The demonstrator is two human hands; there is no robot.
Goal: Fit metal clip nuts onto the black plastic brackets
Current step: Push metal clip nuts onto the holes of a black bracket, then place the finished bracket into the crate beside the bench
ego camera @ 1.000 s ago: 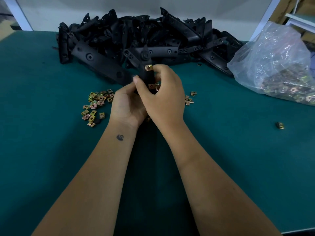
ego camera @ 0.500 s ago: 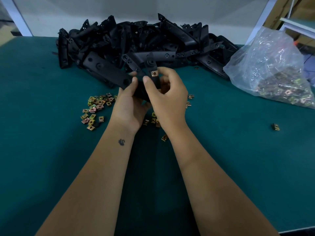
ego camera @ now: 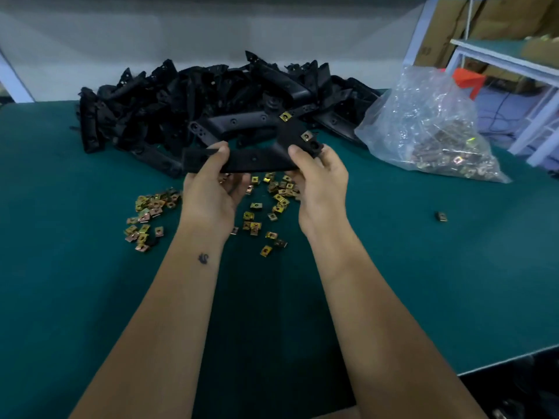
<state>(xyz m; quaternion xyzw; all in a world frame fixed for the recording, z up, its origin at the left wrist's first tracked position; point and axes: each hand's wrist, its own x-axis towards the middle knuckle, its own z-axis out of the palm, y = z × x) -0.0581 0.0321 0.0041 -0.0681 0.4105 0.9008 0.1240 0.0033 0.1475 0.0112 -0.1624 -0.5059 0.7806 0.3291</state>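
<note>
Two hands of mine hold one long black plastic bracket (ego camera: 257,160) level above the dark green felt-like tabletop (ego camera: 423,267): my left hand (ego camera: 211,192) pinches its left end with the thumb on top, and my right hand (ego camera: 322,182) grasps the right end, thumb pressed on the upper face and fingers curled beneath. Two brass-coloured metal clip nuts sit on that right end, one (ego camera: 306,136) just beside my thumb and one (ego camera: 285,116) on the tab farther up. Under my hands, loose clip nuts (ego camera: 272,207) lie scattered on the table, with a tighter cluster of them (ego camera: 148,216) off to the left and a single stray nut (ego camera: 441,216) well apart on the right. Behind the bracket, a big heap of black plastic brackets (ego camera: 181,110) runs along the far edge of the table against a pale grey wall (ego camera: 211,40). To the right of the heap slumps a clear plastic bag (ego camera: 423,116) with more clip nuts in its bottom. Beyond the bag stands a white metal frame with a green shelf (ego camera: 499,54), an orange object (ego camera: 467,78) beneath it, and brown cardboard boxes (ego camera: 447,25) behind
</note>
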